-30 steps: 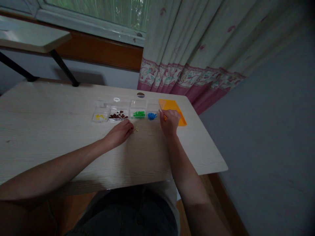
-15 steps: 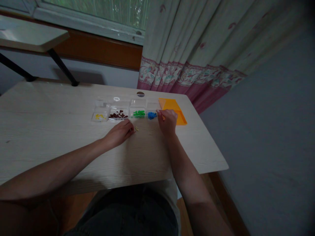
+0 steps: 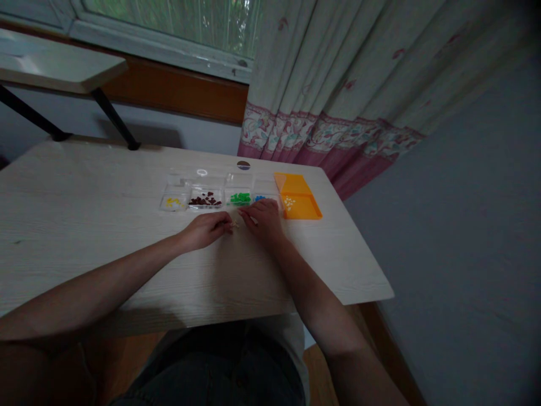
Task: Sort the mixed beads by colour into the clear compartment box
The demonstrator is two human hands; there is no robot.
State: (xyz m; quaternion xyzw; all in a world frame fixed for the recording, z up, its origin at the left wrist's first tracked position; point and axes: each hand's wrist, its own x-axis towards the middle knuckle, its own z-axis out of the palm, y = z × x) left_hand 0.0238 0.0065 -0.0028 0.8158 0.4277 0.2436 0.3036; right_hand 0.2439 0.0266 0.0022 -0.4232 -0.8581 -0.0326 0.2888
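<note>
My left hand (image 3: 206, 229) rests on the light wooden table (image 3: 105, 225), fingers curled, their tips beside a few tiny pale pieces (image 3: 235, 225). My right hand (image 3: 262, 219) lies just right of them, fingers bent down toward the same pieces; whether it holds one is hidden. Behind the hands stands a row of clear trays: yellow bits (image 3: 172, 202), dark brown bits (image 3: 204, 200), green bits (image 3: 240, 198), blue bits (image 3: 258, 198). An orange tray (image 3: 301, 206) with small pale pieces in it sits at the right end.
The table's right edge and front edge fall off to the floor. A flowered curtain (image 3: 338, 84) hangs behind the table's far right corner. A second table with black legs (image 3: 54, 67) stands at the back left under the window.
My right hand has moved left from the orange tray to the small pale pieces beside my left hand. The orange tray now shows uncovered. The left hand stayed in place.
</note>
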